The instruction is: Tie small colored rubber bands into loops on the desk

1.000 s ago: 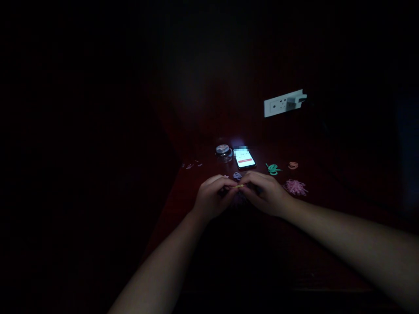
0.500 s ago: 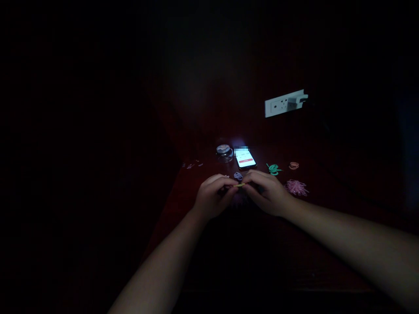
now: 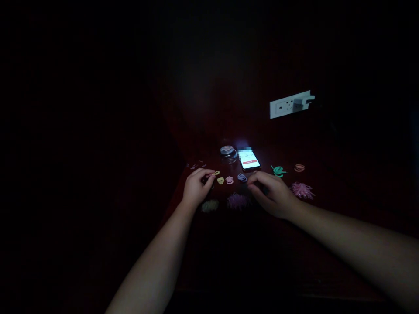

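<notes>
My left hand pinches a small yellow rubber band between thumb and forefinger, above the left part of the dark table. Just right of it lie a yellow bundle of bands and a pink bundle. My right hand is closed, thumb against curled fingers, beside a lilac bundle; whatever its fingertips may hold is hidden. Nearer me are a loose purple pile of bands and a dim pale yellow pile.
A lit phone lies behind my hands, next to a lidded clear jar. Green bands, an orange bundle and a pink pile sit to the right. A wall socket holds a plug. Surroundings are very dark.
My hands, earlier together on a yellow band, have come apart. The left moved left with a yellow band; the right stayed near the lilac bundle. The view shifted slightly.
</notes>
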The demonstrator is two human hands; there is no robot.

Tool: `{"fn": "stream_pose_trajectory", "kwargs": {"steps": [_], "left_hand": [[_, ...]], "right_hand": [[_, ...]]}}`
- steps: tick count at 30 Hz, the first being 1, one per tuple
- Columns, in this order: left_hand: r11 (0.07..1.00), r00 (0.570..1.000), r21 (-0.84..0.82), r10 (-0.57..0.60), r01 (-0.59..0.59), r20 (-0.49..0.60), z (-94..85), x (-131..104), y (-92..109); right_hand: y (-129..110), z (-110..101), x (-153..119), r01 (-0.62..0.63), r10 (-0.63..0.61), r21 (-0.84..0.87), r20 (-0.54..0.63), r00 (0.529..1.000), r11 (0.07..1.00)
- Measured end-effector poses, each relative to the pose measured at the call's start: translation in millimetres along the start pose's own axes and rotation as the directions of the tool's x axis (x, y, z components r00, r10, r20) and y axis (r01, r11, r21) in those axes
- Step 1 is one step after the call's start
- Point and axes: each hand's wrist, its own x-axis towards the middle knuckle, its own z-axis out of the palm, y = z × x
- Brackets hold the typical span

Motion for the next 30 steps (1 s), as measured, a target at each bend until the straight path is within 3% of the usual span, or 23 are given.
{"fn": "stream_pose_trajectory", "kwargs": {"steps": [3, 7, 16, 20, 30], "left_hand": [[0.997, 0.995, 0.061, -0.052, 0.047, 0.087, 4.7, -0.5, -15.3], [0.995, 0.981, 0.083, -0.067, 0.053, 0.182, 14.6, -1.3, -19.0], [0.983, 0.977, 0.153, -0.124, 0.098, 0.171, 24.9, -1.8, -25.1], [0.976, 0.965, 0.202, -0.131, 0.085, 0.226, 27.1, -2.1, -27.6], [0.980, 0.968, 0.181, -0.119, 0.079, 0.222, 26.7, -0.3, -26.7]], "right_hand": [[-0.4, -0.3, -0.2, 0.014, -0.014, -0.001, -0.005, 1.000, 1.000], [0.4, -0.4, -0.3, 0.006, -0.006, -0.015, 0.001, 1.000, 1.000], [3.1, -0.7, 0.0, 0.019, -0.018, -0.034, 0.005, 1.000, 0.999], [4.1, -0.6, -0.3, 0.026, -0.026, -0.042, -0.001, 1.000, 0.999], [2.4, -1.2, -1.0, 0.016, -0.016, -0.055, -0.005, 1.000, 0.998]]}}
